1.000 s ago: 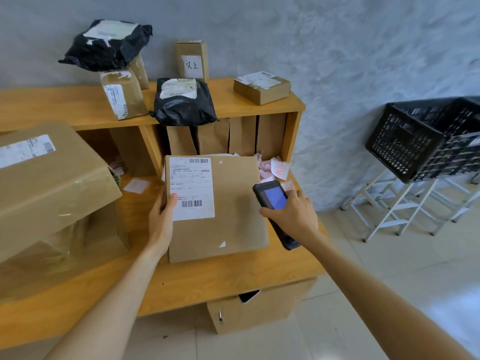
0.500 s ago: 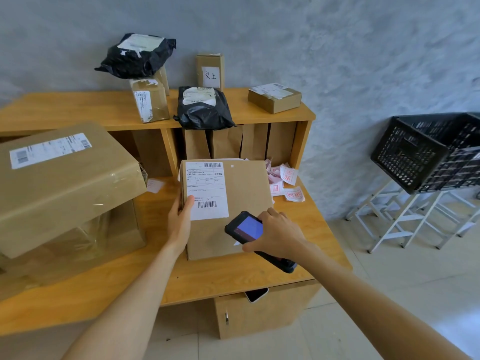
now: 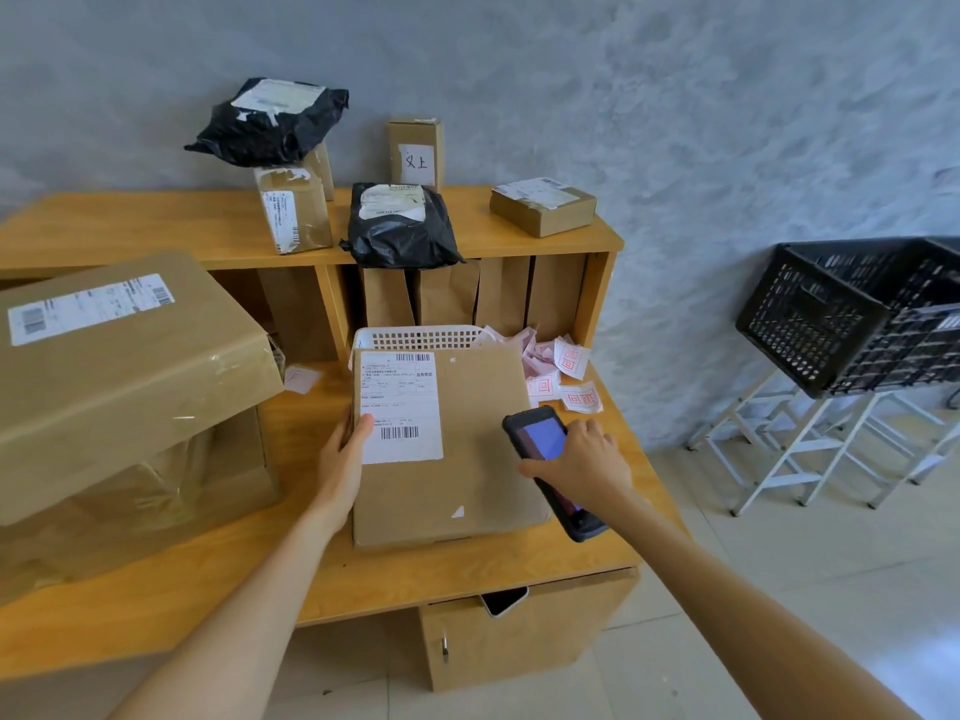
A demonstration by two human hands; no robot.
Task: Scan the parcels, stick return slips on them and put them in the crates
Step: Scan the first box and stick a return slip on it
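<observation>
A large taped carton (image 3: pixel 119 366) is lying at the left of the wooden desk (image 3: pixel 395 579), its lower part cut off by the edge. The left hand (image 3: pixel 340 462) is gripping the left side of the flat brown parcel (image 3: pixel 467 459), thumb on its white label (image 3: pixel 400 405). Behind the parcel a white basket (image 3: pixel 415 337) is standing; its contents are hidden. The right hand (image 3: pixel 582 459) is grasping the scanner (image 3: pixel 545 459) at the parcel's right edge. Red-stamped return slips (image 3: pixel 569 374) are lying beside the basket. At the right, 1 black crate (image 3: pixel 826 314) is sitting tilted on a white stand (image 3: pixel 810 449); its inside is hard to see.
</observation>
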